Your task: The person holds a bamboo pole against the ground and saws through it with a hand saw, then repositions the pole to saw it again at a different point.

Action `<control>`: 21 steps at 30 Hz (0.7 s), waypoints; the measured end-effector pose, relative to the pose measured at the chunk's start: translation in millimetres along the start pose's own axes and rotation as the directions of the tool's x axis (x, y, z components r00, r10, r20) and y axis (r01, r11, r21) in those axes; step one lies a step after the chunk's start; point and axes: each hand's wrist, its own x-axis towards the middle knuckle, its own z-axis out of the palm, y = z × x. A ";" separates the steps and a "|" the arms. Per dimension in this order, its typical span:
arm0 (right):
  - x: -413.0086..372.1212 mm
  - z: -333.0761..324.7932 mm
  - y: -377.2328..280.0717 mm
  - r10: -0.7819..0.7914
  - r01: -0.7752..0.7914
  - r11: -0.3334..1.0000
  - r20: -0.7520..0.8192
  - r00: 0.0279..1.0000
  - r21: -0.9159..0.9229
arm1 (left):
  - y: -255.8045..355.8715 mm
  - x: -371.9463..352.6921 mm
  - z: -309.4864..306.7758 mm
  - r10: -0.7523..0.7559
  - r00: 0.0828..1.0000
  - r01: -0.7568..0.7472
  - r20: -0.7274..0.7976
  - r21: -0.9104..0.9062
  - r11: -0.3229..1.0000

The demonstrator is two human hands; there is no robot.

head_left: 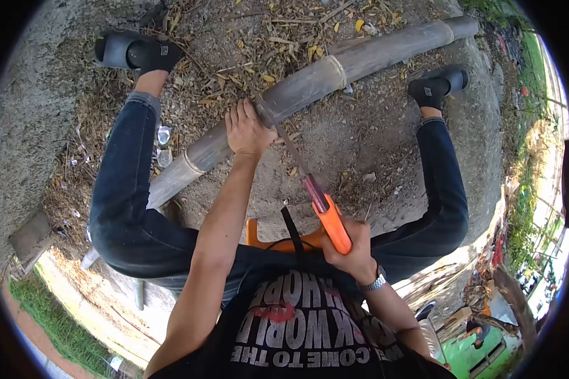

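Note:
A thick grey bamboo pole (310, 88) lies slanting across the ground between my feet, with pale rings at its joints. My left hand (246, 131) presses on the pole, fingers curved over its top. In my right hand (353, 249) is the orange handle of a handsaw (335, 226), fingers wrapped round it. The saw's narrow blade runs up and away to the left. It crosses the pole just right of my left hand, and its far end overlaps the pole.
My feet in dark sandals stand on either side, the left sandal (139, 52) beyond the pole. Dry leaves (269, 78) and clear plastic litter (164, 135) are on the dirt. An orange seat edge (253, 234) shows below me. Another person (477, 331) is far behind at lower right.

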 end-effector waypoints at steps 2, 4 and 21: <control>-7.6 12.2 2.6 0.062 -0.065 0.997 0.050 0.997 0.049 | -6.9 -17.5 -28.8 -0.041 0.987 0.041 0.158 0.006 0.999; 49.9 46.7 11.2 -0.055 0.054 0.998 0.047 0.997 0.020 | -10.5 13.4 -14.2 0.032 0.989 -0.032 0.144 0.001 0.999; 32.6 27.2 9.9 0.040 -0.038 0.999 0.095 0.995 -0.020 | -3.7 4.7 -0.4 0.035 0.997 -0.032 -0.074 0.038 0.999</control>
